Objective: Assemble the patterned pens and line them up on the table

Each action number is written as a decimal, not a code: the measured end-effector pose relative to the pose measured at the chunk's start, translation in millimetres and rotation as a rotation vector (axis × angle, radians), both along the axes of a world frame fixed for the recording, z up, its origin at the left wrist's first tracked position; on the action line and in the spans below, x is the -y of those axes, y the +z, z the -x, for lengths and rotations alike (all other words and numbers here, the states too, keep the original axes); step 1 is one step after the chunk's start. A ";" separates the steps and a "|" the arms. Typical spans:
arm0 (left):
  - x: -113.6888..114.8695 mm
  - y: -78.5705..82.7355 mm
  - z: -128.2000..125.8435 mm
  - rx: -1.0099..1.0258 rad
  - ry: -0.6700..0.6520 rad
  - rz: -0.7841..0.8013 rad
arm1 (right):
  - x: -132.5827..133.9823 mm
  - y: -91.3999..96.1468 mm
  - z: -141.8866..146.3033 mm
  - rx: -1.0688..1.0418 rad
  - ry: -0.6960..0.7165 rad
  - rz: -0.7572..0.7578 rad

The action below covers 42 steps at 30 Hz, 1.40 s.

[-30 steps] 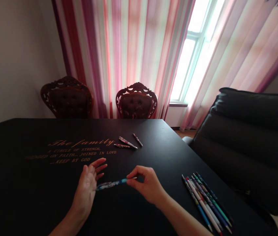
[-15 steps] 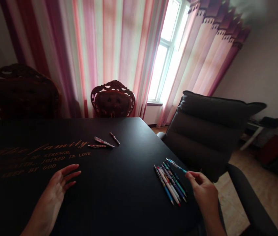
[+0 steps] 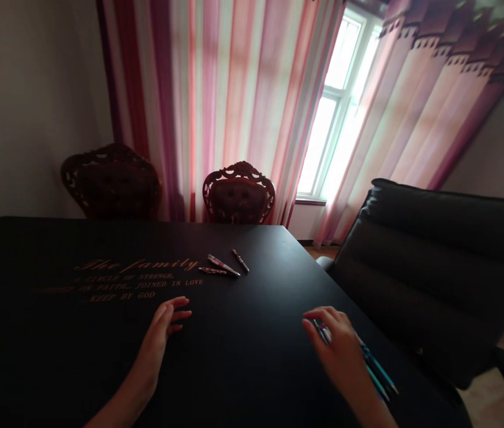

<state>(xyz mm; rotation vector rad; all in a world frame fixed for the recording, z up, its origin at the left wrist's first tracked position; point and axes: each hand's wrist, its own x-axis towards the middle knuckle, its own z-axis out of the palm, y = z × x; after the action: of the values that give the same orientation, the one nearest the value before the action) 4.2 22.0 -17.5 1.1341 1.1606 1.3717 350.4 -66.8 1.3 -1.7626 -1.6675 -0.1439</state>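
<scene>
My left hand hovers open just above the black table, fingers stretched toward the gold lettering. To its right, my right hand lies over a row of several patterned pens near the table's right edge. Its fingers are loosely spread and touch or nearly touch the pens' near ends, and the hand covers most of the row. Three more pens lie apart near the table's far side: a pair and one alone.
Two carved dark wooden chairs stand behind the table's far edge. A black padded chair sits close against the right edge. Striped pink curtains and a bright window fill the back wall.
My right hand carried the blue pen from in front of me to the row at the right and set it down. It now rests over the row without the pen. The left hand stayed open.
</scene>
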 end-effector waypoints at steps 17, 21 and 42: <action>10.7 -2.5 0.2 -0.168 -0.035 -0.126 | -204.2 -7.2 166.9 0.237 0.147 0.247; 6.2 -7.0 1.3 -0.224 0.001 -0.175 | -196.9 -0.5 164.9 0.248 0.178 0.232; 9.4 -0.2 1.6 -0.722 -0.074 -0.337 | -85.2 -16.0 109.6 -0.583 0.566 0.473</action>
<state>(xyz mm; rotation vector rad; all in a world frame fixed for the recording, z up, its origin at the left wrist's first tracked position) 2.5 12.6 -17.7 1.9997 1.3826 1.1481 240.7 18.4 -14.6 -1.3608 -1.7439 0.9914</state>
